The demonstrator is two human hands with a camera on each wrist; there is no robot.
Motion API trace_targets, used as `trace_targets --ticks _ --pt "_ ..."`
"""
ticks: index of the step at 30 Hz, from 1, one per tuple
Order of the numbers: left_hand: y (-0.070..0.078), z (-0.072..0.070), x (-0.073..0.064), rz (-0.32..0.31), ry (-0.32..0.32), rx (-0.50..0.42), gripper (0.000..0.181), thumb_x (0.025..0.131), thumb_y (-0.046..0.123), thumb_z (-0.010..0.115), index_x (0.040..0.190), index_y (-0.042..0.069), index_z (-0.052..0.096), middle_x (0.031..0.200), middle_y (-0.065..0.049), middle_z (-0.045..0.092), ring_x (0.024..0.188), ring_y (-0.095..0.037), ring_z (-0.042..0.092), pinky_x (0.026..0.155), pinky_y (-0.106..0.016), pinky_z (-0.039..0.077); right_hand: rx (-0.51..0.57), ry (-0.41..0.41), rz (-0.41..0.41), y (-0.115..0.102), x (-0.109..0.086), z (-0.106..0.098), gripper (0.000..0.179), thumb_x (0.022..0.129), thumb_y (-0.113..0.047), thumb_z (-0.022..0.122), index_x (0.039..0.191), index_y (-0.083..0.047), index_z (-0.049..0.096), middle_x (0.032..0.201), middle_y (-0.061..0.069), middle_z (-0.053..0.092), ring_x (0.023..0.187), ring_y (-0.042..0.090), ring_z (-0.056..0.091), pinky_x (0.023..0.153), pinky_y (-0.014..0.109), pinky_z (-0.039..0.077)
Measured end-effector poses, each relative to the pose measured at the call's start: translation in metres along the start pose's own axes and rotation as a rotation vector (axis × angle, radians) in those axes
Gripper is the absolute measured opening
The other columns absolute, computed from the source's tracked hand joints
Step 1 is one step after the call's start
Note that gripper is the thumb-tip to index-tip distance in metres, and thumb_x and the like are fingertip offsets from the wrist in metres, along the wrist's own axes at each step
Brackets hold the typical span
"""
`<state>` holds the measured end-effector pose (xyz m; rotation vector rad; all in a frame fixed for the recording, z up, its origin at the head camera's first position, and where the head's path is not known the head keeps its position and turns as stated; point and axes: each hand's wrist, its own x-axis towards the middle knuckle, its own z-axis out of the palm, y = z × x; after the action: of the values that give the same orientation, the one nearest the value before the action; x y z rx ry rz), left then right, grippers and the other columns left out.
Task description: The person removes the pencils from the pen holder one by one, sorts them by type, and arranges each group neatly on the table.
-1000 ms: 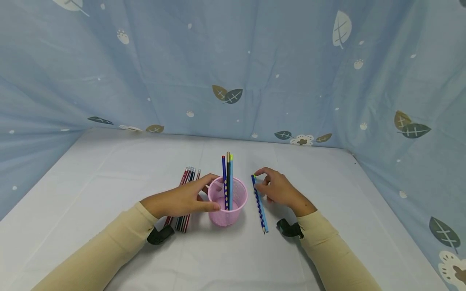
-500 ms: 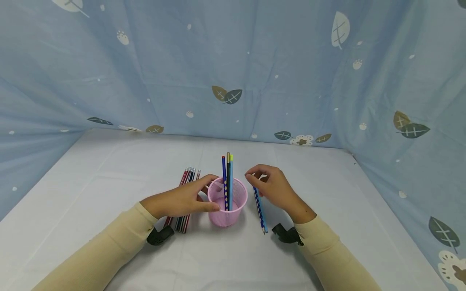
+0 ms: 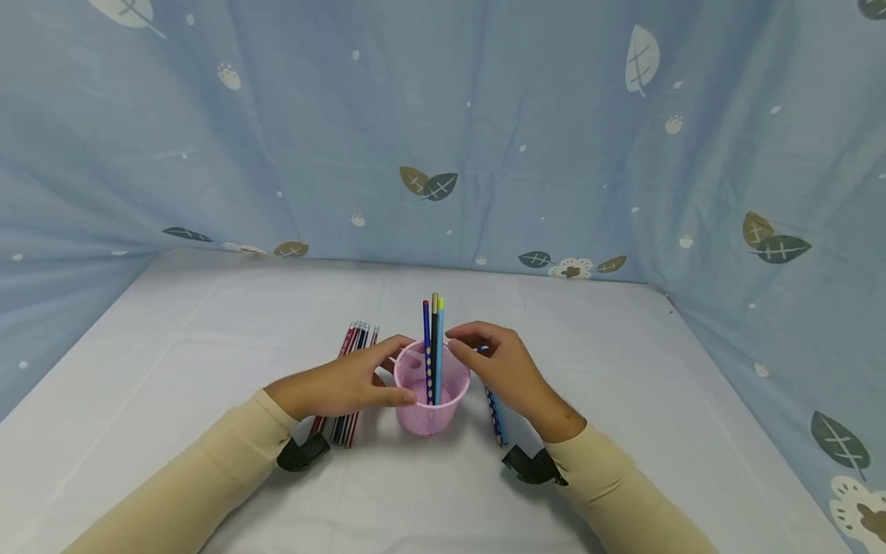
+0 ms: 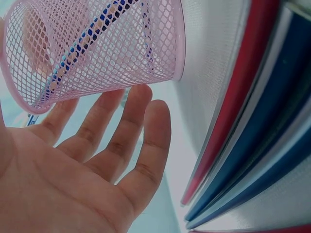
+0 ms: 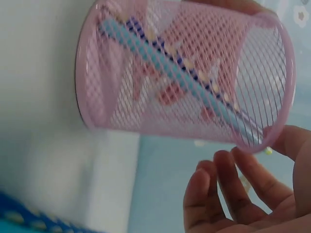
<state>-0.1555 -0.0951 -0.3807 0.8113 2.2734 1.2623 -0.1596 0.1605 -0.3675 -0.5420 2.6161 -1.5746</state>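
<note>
At the middle of the tabletop (image 3: 277, 492) stands a pink mesh cup (image 3: 424, 419), upright, with three pencils leaning in it: a dark blue dotted one (image 3: 425, 319) with a red end, a black one (image 3: 434, 323) with a gold end and a light blue one (image 3: 439, 354) with a yellow-green end. From 9 o'clock the left hand (image 3: 346, 388) holds the cup, its fingers on the far side and the thumb at the near rim, just as half a second earlier. What differs is the right hand (image 3: 505, 369): a second ago its fingertips are at the upper ends of the pair of pencils (image 3: 497, 422) lying at 4 o'clock from the cup, half a second ago they hang above that end, and now they have shifted toward 9 o'clock and reach the cup's rim. Its fingers are loosely bent with the thumb at the rim; whether they pinch it, I cannot tell. The pair, dark blue dotted beside light blue, lies where it did, partly hidden by the hand. Toward 9 o'clock, a bundle of red and dark pencils (image 3: 355, 339) remains lying beneath the left hand, unmoved
</note>
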Motion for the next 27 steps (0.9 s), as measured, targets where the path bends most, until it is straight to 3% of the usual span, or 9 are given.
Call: trace_targets --ticks 6,11,21,27 --pt "0.0002 0.0033 0.0009 0.018 -0.027 -0.003 0.063 0.094 0.039 0.069 0.147 0.030 0.036 0.136 0.000 0.056 0.126 -0.023 0.053 0.099 -0.037 0.052 0.045 -0.031 0.025 0.0005 -0.0018 0.0061 0.026 0.096 -0.026 0.069 0.119 -0.014 0.070 0.114 0.004 0.070 0.103 0.019 0.063 0.089 0.032 0.054" --pt "0.0021 0.0043 0.0007 0.025 -0.036 -0.011 0.062 0.095 0.039 0.069 0.147 0.030 0.037 0.134 -0.001 0.056 0.125 -0.022 0.054 0.097 -0.036 0.052 0.057 -0.028 0.013 -0.0013 -0.0023 0.0060 0.022 0.094 -0.023 0.071 0.114 -0.013 0.071 0.109 0.004 0.070 0.099 0.020 0.063 0.087 0.036 0.054" --pt "0.0020 0.0040 0.0010 0.011 -0.030 0.022 0.065 0.093 0.045 0.068 0.147 0.030 0.036 0.134 0.001 0.056 0.125 -0.021 0.054 0.098 -0.035 0.052 0.024 0.021 -0.014 -0.0002 -0.0021 0.0098 0.017 0.094 -0.022 0.071 0.107 -0.012 0.071 0.103 0.004 0.071 0.094 0.018 0.063 0.084 0.033 0.054" --pt "0.0009 0.0030 0.0018 0.020 -0.030 0.024 0.063 0.094 0.041 0.068 0.148 0.030 0.036 0.135 0.000 0.056 0.124 -0.020 0.056 0.097 -0.036 0.053 -0.005 0.052 -0.042 -0.0013 -0.0009 0.0080 0.014 0.093 -0.023 0.072 0.103 -0.012 0.071 0.100 0.004 0.070 0.093 0.018 0.063 0.082 0.031 0.055"
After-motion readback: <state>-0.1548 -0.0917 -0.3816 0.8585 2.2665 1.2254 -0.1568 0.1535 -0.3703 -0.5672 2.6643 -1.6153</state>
